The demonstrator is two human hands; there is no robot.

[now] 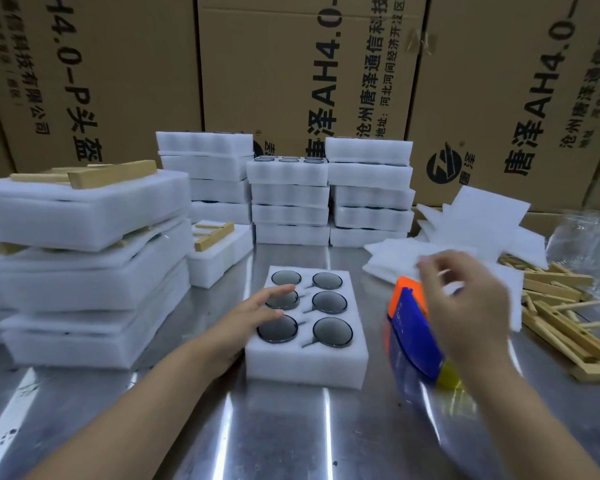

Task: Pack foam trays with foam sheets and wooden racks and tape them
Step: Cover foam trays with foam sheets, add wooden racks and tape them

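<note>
I look down on a glossy, streaked metal table (291,427), a matt white foam tray (305,365) of smooth dark discs (329,301), bare pale-wood racks (555,278) and dull brown cardboard cartons (264,81).

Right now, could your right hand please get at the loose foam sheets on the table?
Probably yes: the right hand hovers at the near edge of the foam sheets, above the tape dispenser, and nothing stands between them.
</note>
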